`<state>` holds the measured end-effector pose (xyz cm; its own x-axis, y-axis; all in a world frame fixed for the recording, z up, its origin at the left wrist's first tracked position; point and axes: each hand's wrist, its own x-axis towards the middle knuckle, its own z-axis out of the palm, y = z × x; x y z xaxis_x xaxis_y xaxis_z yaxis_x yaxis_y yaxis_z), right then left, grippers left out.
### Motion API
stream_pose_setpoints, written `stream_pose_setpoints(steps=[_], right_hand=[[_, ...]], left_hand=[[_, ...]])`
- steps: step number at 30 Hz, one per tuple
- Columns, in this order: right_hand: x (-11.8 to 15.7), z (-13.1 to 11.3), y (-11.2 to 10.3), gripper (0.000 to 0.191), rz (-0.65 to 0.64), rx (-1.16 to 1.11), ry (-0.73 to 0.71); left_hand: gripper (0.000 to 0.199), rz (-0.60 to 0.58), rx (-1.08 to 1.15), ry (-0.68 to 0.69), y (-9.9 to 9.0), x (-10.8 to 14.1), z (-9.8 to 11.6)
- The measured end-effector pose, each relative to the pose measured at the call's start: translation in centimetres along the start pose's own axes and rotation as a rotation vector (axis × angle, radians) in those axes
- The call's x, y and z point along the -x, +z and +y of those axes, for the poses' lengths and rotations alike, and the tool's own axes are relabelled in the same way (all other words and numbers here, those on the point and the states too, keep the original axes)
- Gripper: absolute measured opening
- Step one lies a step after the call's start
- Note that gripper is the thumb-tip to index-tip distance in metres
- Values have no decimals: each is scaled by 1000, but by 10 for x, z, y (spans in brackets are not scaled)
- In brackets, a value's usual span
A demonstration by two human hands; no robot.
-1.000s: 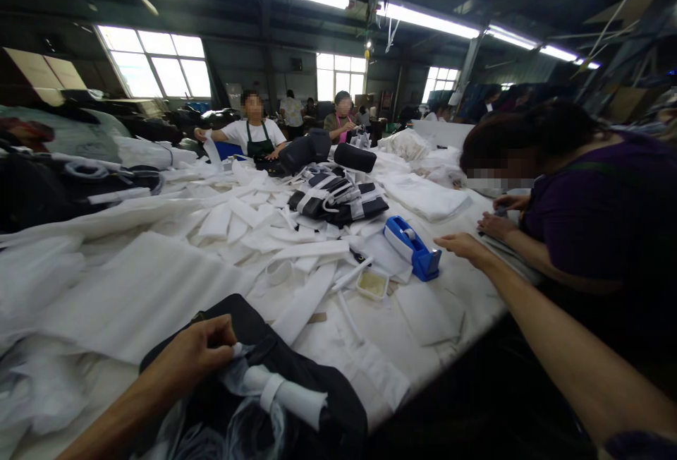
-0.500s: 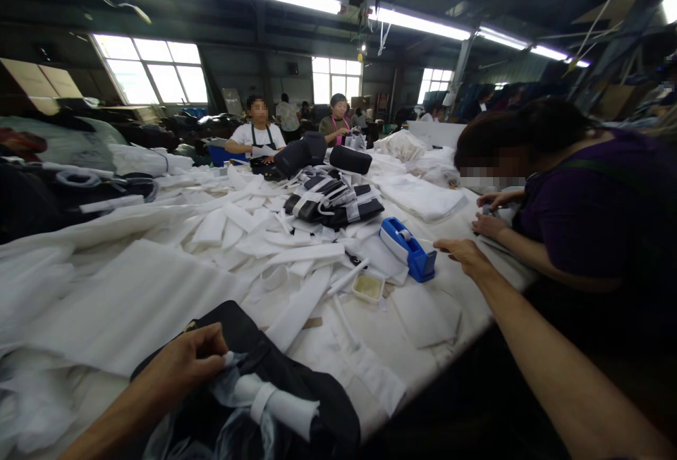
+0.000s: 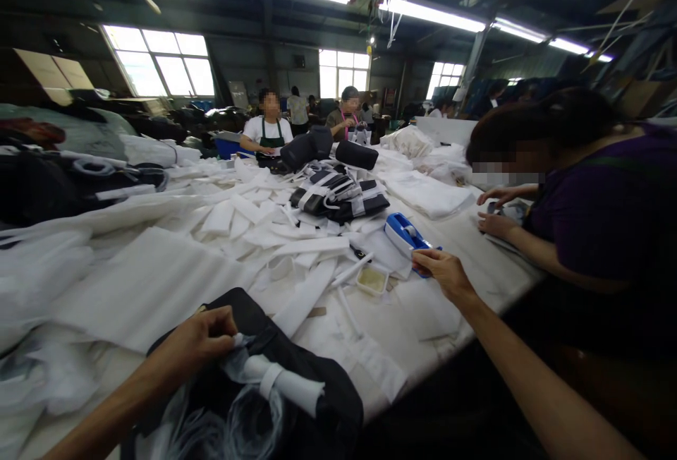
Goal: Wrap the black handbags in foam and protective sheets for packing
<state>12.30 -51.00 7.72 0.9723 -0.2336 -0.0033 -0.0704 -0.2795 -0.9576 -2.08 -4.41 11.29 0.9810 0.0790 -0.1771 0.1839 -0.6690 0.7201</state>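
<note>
A black bag (image 3: 338, 393) lies at the near edge of the table, with clear plastic wrap and a white foam-wrapped piece (image 3: 288, 384) on it. My left hand (image 3: 209, 336) is closed in a pinch on the clear plastic wrap (image 3: 236, 362) at the bag's upper side. Farther right stands a blue tape dispenser (image 3: 400, 228) with a roll of tape in it. My right hand (image 3: 444, 275) is at its front end, thumb and fingers pinched together and partly covering it. The tape in those fingers is mostly hidden now.
White foam sheets (image 3: 153, 283) and strips cover much of the table. A small plastic tub (image 3: 371, 280) sits near the dispenser. Wrapped black bags (image 3: 343, 195) are piled mid-table. A co-worker in purple (image 3: 597, 213) leans in at right; two people (image 3: 269, 132) work across the table.
My right hand has moved left and nearer, from beyond the dispenser's end, where a short tape strip showed, to its front. My left hand keeps its pinch on the plastic wrap.
</note>
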Motion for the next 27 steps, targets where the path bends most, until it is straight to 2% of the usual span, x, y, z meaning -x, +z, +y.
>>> stream_pose_setpoints(steps=[4, 6, 8, 10, 12, 15, 18, 27], right_hand=[[51, -53, 88, 38, -372, -266, 38], [85, -78, 130, 48, -610, -425, 143], [118, -97, 166, 60, -781, -519, 243], [146, -108, 196, 58, -855, -548, 316], [166, -110, 220, 43, -866, -542, 376], [178, -104, 243, 28, -822, -473, 440], [177, -98, 251, 22, -788, -385, 481], [181, -95, 260, 26, -796, -257, 574]], left_hand=[[10, -35, 63, 60, -2, 8, 7], [11, -51, 123, 57, -1, 9, 8], [14, -50, 148, 1, 0, 6, 1], [19, -51, 189, -28, 1, 1, -9], [22, -66, 238, -31, 0, -1, -16], [23, -108, 312, -21, 0, -3, -21], [23, -139, 366, -13, -1, -4, -23], [20, -127, 387, -16, 4, -7, -27]])
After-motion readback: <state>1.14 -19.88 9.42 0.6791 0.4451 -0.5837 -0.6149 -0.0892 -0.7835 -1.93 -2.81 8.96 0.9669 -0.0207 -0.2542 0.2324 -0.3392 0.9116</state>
